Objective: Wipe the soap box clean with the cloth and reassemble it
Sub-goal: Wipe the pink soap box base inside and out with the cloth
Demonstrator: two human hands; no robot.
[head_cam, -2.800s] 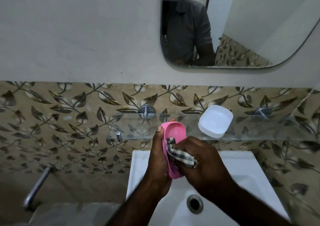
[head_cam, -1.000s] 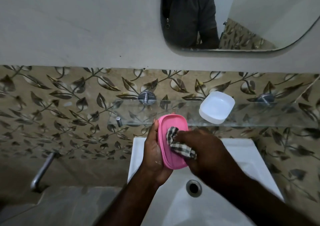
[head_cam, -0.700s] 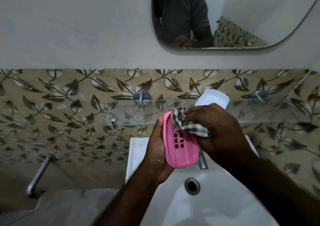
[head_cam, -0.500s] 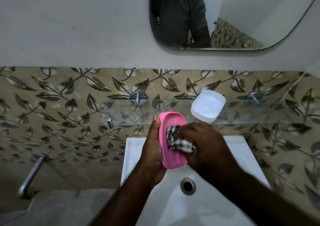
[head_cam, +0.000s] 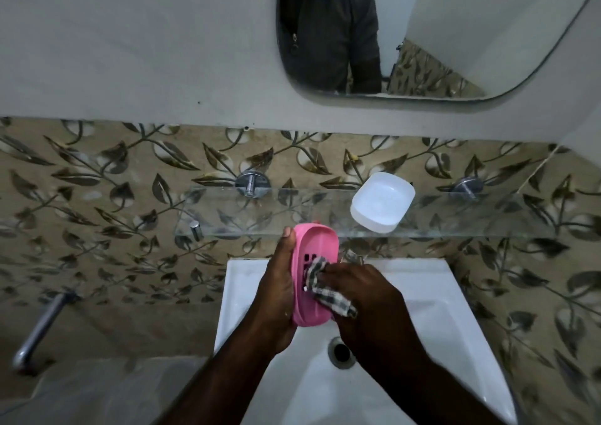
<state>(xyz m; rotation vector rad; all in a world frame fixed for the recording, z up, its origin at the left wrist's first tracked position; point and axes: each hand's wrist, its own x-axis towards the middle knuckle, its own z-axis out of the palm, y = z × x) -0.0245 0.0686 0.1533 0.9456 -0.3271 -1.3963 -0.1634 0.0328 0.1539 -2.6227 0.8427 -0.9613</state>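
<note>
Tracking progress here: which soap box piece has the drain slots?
The pink piece, gripped by the left hand; the white piece on the glass shelf has none.

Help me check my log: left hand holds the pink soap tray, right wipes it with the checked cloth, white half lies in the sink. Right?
No: the head view shows the white half on the glass shelf above the sink. Left hand, pink soap tray, right hand and checked cloth are as stated.

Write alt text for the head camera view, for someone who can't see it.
Over a white sink, the left hand holds a pink slotted soap box part while the right hand presses a checked cloth against it. The white soap box part sits on a glass shelf above, below a wall mirror.
</note>
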